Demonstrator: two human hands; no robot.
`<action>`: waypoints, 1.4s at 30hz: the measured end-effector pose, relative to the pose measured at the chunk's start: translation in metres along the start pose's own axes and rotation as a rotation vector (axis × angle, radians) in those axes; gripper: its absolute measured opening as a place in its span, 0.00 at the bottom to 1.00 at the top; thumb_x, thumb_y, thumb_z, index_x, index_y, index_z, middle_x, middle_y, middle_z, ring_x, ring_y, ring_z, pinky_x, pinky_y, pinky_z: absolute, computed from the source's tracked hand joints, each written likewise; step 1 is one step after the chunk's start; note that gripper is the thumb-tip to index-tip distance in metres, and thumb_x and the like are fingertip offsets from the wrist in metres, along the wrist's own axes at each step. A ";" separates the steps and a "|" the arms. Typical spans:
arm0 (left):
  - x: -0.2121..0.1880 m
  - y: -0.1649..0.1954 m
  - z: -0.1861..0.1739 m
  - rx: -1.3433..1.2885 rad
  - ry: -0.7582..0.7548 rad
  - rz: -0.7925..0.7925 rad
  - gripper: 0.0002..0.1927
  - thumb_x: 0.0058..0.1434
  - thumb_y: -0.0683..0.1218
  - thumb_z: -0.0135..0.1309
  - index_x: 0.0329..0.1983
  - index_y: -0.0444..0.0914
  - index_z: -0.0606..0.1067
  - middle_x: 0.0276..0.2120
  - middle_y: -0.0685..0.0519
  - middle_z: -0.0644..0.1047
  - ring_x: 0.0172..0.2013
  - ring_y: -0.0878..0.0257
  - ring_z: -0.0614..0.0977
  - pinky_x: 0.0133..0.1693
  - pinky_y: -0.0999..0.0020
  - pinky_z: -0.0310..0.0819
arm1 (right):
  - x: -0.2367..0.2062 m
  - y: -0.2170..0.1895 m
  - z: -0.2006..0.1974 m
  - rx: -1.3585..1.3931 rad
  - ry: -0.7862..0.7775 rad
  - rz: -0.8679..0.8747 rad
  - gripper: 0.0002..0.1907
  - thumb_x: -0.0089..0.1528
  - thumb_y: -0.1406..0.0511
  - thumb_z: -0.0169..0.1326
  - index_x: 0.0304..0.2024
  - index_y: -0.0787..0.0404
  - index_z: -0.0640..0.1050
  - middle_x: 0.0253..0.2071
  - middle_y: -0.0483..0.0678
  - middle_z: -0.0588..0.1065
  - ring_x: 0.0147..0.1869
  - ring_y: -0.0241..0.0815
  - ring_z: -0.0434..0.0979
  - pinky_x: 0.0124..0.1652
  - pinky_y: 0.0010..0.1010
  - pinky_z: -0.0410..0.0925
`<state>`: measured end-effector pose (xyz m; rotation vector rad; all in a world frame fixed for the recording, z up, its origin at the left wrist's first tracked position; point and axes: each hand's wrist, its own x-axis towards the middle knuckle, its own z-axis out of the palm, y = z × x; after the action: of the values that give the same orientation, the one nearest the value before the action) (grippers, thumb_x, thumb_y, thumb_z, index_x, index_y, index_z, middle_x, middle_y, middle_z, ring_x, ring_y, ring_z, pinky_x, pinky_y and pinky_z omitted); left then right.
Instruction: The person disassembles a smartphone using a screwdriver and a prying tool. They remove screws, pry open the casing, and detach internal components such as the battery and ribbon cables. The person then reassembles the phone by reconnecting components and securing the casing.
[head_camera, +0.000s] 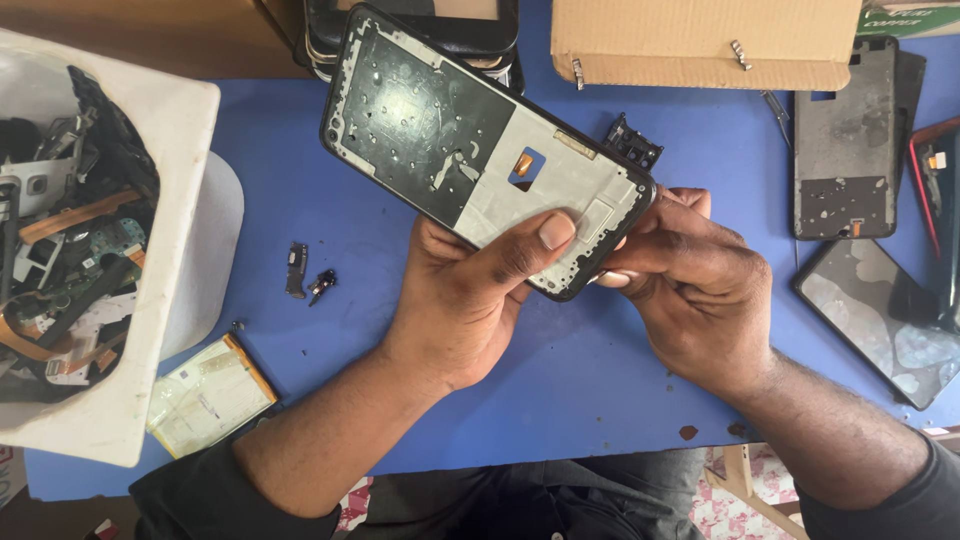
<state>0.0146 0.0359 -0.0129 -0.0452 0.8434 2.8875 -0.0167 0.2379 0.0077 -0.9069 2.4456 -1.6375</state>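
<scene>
1. My left hand (470, 300) grips the lower end of a phone frame (470, 150), thumb pressed on its pale inner plate
2. My right hand (690, 285) pinches that frame's bottom corner from the other side
3. The frame tilts up over the blue table (570, 380)
4. At the table's left edge stands a white tub (170, 130) full of phone scrap, with a flat battery (205, 395) just beside it
5. Two small loose parts (305, 278) lie left of my left hand
6. A cardboard box (700, 40) sits at the far edge, and more phone panels (845, 140) lie along the right edge
</scene>
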 end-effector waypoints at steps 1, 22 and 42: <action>0.000 0.000 0.000 -0.003 0.001 -0.001 0.08 0.70 0.36 0.62 0.51 0.32 0.78 0.47 0.47 0.82 0.50 0.61 0.84 0.55 0.65 0.80 | 0.000 0.000 0.000 -0.010 0.002 -0.004 0.04 0.66 0.72 0.61 0.42 0.60 0.81 0.47 0.44 0.78 0.51 0.35 0.77 0.57 0.28 0.61; -0.001 0.000 0.001 -0.042 -0.013 -0.022 0.08 0.71 0.37 0.61 0.51 0.32 0.78 0.46 0.46 0.82 0.48 0.62 0.84 0.55 0.64 0.81 | -0.001 0.006 0.000 -0.012 -0.005 -0.012 0.04 0.65 0.71 0.62 0.41 0.58 0.81 0.45 0.42 0.80 0.50 0.34 0.77 0.58 0.28 0.58; -0.005 0.001 0.005 -0.015 -0.012 -0.024 0.10 0.70 0.37 0.62 0.53 0.33 0.78 0.50 0.46 0.82 0.52 0.60 0.84 0.56 0.64 0.81 | 0.000 0.001 0.006 -0.137 0.112 -0.167 0.13 0.58 0.81 0.60 0.39 0.61 0.81 0.40 0.44 0.78 0.42 0.34 0.74 0.50 0.31 0.59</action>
<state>0.0197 0.0373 -0.0080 -0.0396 0.8141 2.8684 -0.0152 0.2326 0.0043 -1.0947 2.6510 -1.6281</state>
